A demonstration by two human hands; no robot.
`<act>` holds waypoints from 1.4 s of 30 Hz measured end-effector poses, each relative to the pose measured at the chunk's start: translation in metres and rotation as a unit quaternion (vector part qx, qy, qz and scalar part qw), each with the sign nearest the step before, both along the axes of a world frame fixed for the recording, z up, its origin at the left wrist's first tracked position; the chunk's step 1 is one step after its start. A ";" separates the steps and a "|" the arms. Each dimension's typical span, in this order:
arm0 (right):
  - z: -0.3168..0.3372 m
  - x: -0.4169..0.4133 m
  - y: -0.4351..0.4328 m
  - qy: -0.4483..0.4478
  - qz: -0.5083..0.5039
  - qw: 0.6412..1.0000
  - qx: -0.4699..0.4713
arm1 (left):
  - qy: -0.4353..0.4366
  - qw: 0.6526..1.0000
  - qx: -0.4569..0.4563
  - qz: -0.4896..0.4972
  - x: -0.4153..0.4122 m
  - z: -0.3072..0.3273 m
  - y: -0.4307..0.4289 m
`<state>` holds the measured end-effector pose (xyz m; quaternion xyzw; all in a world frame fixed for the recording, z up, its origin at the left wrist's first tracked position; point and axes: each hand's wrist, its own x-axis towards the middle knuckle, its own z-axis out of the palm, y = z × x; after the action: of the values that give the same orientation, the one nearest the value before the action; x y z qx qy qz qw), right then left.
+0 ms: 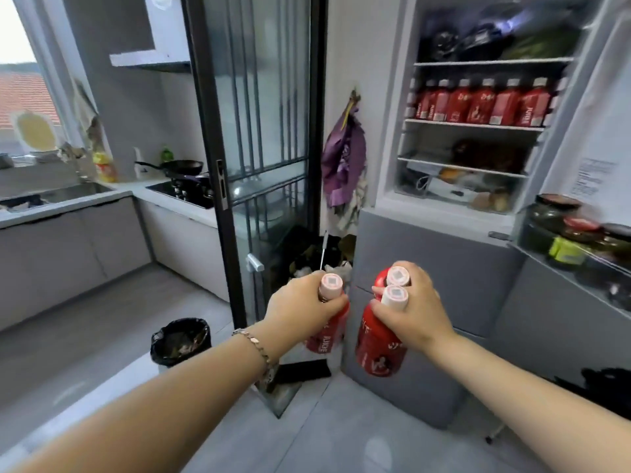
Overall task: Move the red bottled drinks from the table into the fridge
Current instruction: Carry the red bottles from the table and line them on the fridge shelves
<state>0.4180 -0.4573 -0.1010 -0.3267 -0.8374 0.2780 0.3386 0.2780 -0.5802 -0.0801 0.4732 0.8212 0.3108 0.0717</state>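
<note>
"Near the open fridge (426, 268), what did the hands hold?" asked the first.

"Three red drinks," said the second. "The left hand (300, 307) was wrapped tight round the neck of one red juice bottle (327, 337). The right hand (418, 314) gripped two more by their necks, a front bottle (379, 346) and a back bottle (397, 276), pressed side by side."

"Were they in the fridge yet?"

"No. All three hung low in the air, in front of the grey bottom part of the fridge, well below the shelves."

"Was any juice inside?"

"Yes. A row of red juice bottles (478, 104) stood on the second shelf (474, 125). It looked nearly full across the front."

"So how much was done?"

"A good part, I think. The row on the shelf was put away. These three were left to lift up and set inside. The lower shelf (461, 167) seemed to have bare room on its left side."

"Were more left on the table?"

"The table was out of sight, so I could not tell."
</note>
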 end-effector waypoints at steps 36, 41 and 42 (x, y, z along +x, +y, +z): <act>0.148 -0.138 0.710 -0.561 -0.050 0.720 0.405 | 0.014 0.969 0.176 -0.174 -0.164 0.106 0.807; 0.141 -0.145 0.763 -0.611 0.010 0.698 0.373 | -0.022 0.966 0.191 -0.173 -0.168 0.106 0.835; 0.140 -0.142 0.772 -0.598 0.027 0.709 0.373 | -0.025 0.963 0.203 -0.175 -0.167 0.105 0.837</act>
<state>0.2759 0.3145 0.0386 -0.2494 -0.9085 -0.3016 -0.1466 0.1110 0.2564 0.0254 0.6062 0.6435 0.4649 0.0480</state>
